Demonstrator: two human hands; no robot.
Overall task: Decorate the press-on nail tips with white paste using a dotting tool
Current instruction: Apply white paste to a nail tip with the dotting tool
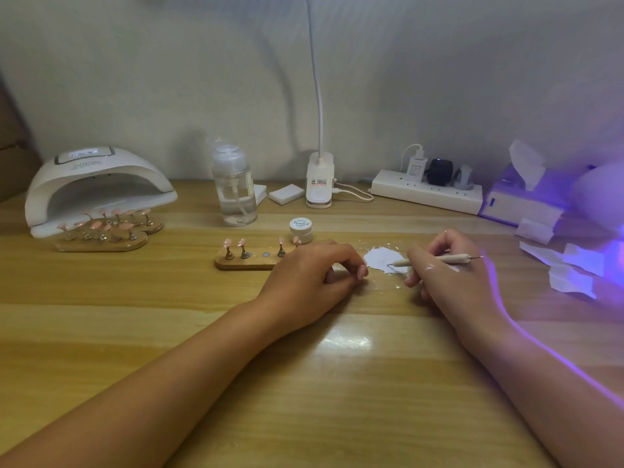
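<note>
Dotting tool (439, 260) was gripped in the right hand (449, 275), fingers curled round its shaft, working tip down in the white paste (383, 258) smeared as a patch on the table (337, 366). White smears showed on the back of that hand.

Left hand (314, 275) rested just left of the patch, fingers curled under toward the thumb. Whether it pinched a nail tip could not be told; the fingers hid it.

Near holder (250, 263): four pink nail tips (228, 244) upright on posts, one middle seat bare. No white marks could be made out on them at this size. Paste jar (301, 229) stood lidded just behind the holder.

Far holders (101, 236) in front of the curing lamp (98, 187) carried more pink tips; decoration not resolvable.

Judgement: tool being loaded with paste. No finished dots confirmed, so most of the decorating probably remained.
</note>
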